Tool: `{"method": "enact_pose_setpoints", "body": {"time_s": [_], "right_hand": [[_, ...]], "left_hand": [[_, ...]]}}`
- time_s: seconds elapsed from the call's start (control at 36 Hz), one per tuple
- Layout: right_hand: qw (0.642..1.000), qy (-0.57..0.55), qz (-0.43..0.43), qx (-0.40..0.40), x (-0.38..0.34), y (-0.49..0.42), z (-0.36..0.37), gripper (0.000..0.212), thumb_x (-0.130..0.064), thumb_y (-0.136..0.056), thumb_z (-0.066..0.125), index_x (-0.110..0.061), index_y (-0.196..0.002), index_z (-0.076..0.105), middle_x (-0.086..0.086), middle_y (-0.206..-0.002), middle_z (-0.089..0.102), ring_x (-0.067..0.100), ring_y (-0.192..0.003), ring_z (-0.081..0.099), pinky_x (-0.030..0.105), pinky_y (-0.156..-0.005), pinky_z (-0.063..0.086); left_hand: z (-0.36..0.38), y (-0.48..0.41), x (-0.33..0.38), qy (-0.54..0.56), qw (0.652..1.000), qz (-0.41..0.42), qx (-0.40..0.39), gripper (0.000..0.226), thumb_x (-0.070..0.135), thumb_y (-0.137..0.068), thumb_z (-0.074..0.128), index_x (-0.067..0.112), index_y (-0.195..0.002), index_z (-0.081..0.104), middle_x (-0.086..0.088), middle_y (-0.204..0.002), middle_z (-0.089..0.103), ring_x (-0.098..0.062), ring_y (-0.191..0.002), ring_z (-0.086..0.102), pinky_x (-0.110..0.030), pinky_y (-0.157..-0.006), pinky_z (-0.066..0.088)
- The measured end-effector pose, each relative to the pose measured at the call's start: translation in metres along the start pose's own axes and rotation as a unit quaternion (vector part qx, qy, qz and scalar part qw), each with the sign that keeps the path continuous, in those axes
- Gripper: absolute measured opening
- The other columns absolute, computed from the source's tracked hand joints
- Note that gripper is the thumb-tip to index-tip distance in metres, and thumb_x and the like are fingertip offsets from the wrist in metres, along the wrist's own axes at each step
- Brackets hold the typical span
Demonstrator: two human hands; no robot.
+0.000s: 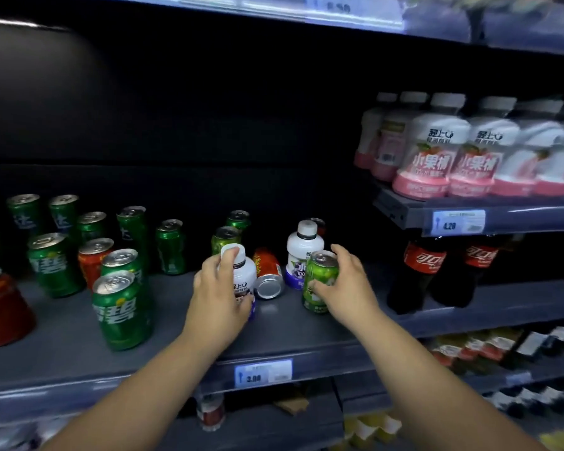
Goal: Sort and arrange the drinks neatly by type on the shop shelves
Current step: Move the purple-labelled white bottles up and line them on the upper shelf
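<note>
On the grey middle shelf point(306, 333) my left hand point(219, 297) grips a white blueberry drink bottle point(243, 271) with a white cap, standing upright. My right hand point(345, 284) holds a light green can point(319, 281), upright, just to the right. Between them an orange can point(267, 275) lies on its side, its silver end toward me. A second white blueberry bottle point(303, 255) stands behind it. Two green cans point(225, 237) stand further back. At the left, several dark green soda cans point(121, 310) and orange cans point(93, 258) stand mixed together.
Pink-and-white drink bottles point(437, 151) fill a raised shelf at upper right, above a 4.20 price tag point(458, 222). Cola bottles point(420, 271) stand below them at right. A 3.00 price tag point(262, 374) sits on the shelf's front edge. Lower shelves hold blurred packaged goods.
</note>
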State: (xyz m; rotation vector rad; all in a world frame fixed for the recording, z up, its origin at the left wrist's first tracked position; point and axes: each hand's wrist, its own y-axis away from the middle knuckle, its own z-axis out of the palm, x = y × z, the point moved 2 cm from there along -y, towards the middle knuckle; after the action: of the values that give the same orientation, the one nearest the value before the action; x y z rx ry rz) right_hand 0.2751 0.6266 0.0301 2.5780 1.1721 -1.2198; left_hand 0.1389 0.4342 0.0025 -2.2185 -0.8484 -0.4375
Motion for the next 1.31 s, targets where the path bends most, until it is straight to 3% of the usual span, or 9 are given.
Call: {"method": "enact_pose_setpoints", "body": {"time_s": [0.25, 0.58, 0.69, 0.78, 0.86, 0.97, 1.06, 1.17, 1.31], "right_hand": [[0.999, -0.036, -0.018, -0.032, 0.005, -0.002, 0.003, 0.067, -0.029, -0.083, 0.079, -0.032, -0.141, 0.045, -0.004, -0.132, 0.058, 0.018, -0.111, 0.057, 0.03, -0.083, 0.045], [0.992, -0.046, -0.079, -0.087, -0.022, 0.008, 0.037, 0.073, -0.036, -0.085, 0.079, -0.034, -0.147, 0.041, -0.005, -0.142, 0.051, 0.019, -0.125, 0.052, 0.032, -0.1, 0.046], [0.984, -0.125, -0.066, -0.104, -0.015, 0.005, 0.037, 0.07, -0.039, -0.082, 0.081, -0.034, -0.144, 0.048, -0.007, -0.14, 0.052, 0.015, -0.126, 0.052, 0.036, -0.106, 0.046], [0.981, -0.177, -0.05, -0.068, -0.005, -0.001, 0.029, 0.055, -0.044, -0.086, 0.076, -0.032, -0.137, 0.057, -0.008, -0.133, 0.056, 0.012, -0.119, 0.056, 0.034, -0.103, 0.048], [0.984, -0.177, -0.026, -0.018, 0.008, -0.012, 0.019, 0.049, -0.041, -0.09, 0.073, -0.028, -0.135, 0.059, -0.007, -0.127, 0.057, 0.012, -0.114, 0.057, 0.03, -0.096, 0.047], [0.987, -0.163, -0.005, 0.009, 0.023, -0.029, 0.014, 0.055, -0.033, -0.087, 0.078, -0.024, -0.136, 0.056, -0.004, -0.126, 0.054, 0.011, -0.107, 0.055, 0.026, -0.089, 0.043], [0.987, -0.159, 0.001, 0.006, 0.029, -0.043, 0.017, 0.068, -0.033, -0.084, 0.081, -0.023, -0.143, 0.049, -0.001, -0.134, 0.052, 0.015, -0.114, 0.055, 0.031, -0.095, 0.046], [0.986, -0.168, 0.005, -0.019, 0.03, -0.061, 0.028, 0.082, -0.031, -0.081, 0.083, -0.025, -0.15, 0.04, 0.002, -0.145, 0.049, 0.021, -0.128, 0.052, 0.04, -0.108, 0.045], [0.978, -0.203, -0.022, -0.036, 0.022, -0.074, 0.042, 0.088, -0.024, -0.072, 0.09, -0.028, -0.147, 0.044, 0.0, -0.136, 0.056, 0.018, -0.12, 0.058, 0.04, -0.105, 0.049]], "left_hand": [[-0.004, -0.003, 0.005, -0.029, 1.0, -0.004, -0.004, 0.087, 0.022, -0.08, 0.077, 0.037, -0.141, 0.017, -0.002, -0.138, 0.031, -0.031, -0.121, 0.041, -0.036, -0.081, 0.047], [-0.03, 0.007, -0.02, -0.076, 0.996, -0.041, 0.013, 0.087, 0.027, -0.08, 0.077, 0.032, -0.146, 0.02, -0.005, -0.141, 0.034, -0.035, -0.119, 0.044, -0.047, -0.084, 0.051], [-0.031, 0.011, -0.025, -0.07, 0.997, -0.017, 0.025, 0.094, 0.028, -0.083, 0.076, 0.03, -0.152, 0.013, -0.003, -0.147, 0.032, -0.032, -0.124, 0.043, -0.044, -0.088, 0.051], [-0.025, 0.015, -0.026, -0.041, 0.998, -0.022, 0.041, 0.104, 0.026, -0.085, 0.076, 0.025, -0.158, 0.003, -0.004, -0.156, 0.025, -0.03, -0.134, 0.039, -0.044, -0.099, 0.046], [-0.018, 0.019, -0.028, 0.033, 0.992, -0.1, 0.066, 0.11, 0.023, -0.082, 0.08, 0.019, -0.159, 0.001, -0.009, -0.16, 0.016, -0.03, -0.141, 0.033, -0.042, -0.107, 0.039], [-0.01, 0.02, -0.036, 0.078, 0.986, -0.137, 0.058, 0.103, 0.022, -0.081, 0.081, 0.02, -0.157, 0.011, -0.01, -0.153, 0.033, -0.028, -0.136, 0.041, -0.039, -0.104, 0.039], [-0.008, 0.017, -0.041, 0.096, 0.985, -0.134, 0.048, 0.098, 0.022, -0.081, 0.08, 0.028, -0.153, 0.013, -0.003, -0.146, 0.046, -0.024, -0.13, 0.049, -0.04, -0.099, 0.045], [-0.007, 0.018, -0.044, 0.097, 0.985, -0.135, 0.048, 0.099, 0.028, -0.082, 0.08, 0.034, -0.152, 0.01, 0.0, -0.147, 0.046, -0.022, -0.131, 0.049, -0.042, -0.099, 0.046], [-0.007, 0.021, -0.047, 0.111, 0.982, -0.141, 0.055, 0.1, 0.029, -0.081, 0.08, 0.034, -0.154, 0.011, 0.002, -0.148, 0.046, -0.02, -0.131, 0.048, -0.04, -0.102, 0.044]]}}
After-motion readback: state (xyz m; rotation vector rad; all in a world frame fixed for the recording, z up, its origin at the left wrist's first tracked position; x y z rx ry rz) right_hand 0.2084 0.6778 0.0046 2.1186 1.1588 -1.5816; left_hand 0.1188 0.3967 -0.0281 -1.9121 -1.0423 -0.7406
